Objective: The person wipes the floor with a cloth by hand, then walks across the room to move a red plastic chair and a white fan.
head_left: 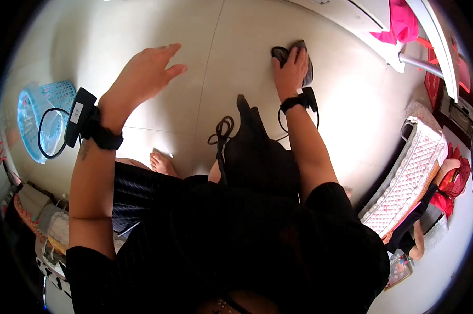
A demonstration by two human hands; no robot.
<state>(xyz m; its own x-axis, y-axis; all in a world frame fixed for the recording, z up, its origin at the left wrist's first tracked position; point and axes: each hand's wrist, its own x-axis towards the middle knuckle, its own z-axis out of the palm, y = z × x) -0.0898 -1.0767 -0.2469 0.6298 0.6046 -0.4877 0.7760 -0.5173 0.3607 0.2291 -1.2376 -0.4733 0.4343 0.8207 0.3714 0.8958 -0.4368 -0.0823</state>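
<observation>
Got beige smooth tile floor [184,104] over most of view, thin joints across it. At near ctr, see black soft cloth [262,157] w/ narrow far end; worn or lying loose, unclear. At right, see long pale quilted fabric pad [403,178], well apart from hands. At left, see light-blue perforated plastic basket [61,94], clear film inside.

Next down: bare left hand [139,76], over floor at far left of ctr, fingers apart, thumb away from index, holding nothing. Then bare right hand [291,70], far right of ctr, laid on top of dark grey-and-black soft rounded item [309,74], prob. footwear, maybe a pair. Item on floor, far side, right of ctr. Fingers spread over it; clamped or just pressing, can't say, underside hidden.

Risks: could skid on smooth floor if pushed off-ctr, w/ only one hand on it. Could drop on lift if pinched by top only. Could separate if really 2 pcs & held unevenly.

Smaller stuff: black boxy wrist module [79,112] at left w/ thin black cable loop [39,128]; could snag on basket if swung left. Also black knotted cord [223,128] dangling near ctr; could catch fingers if reached past carelessly.
</observation>
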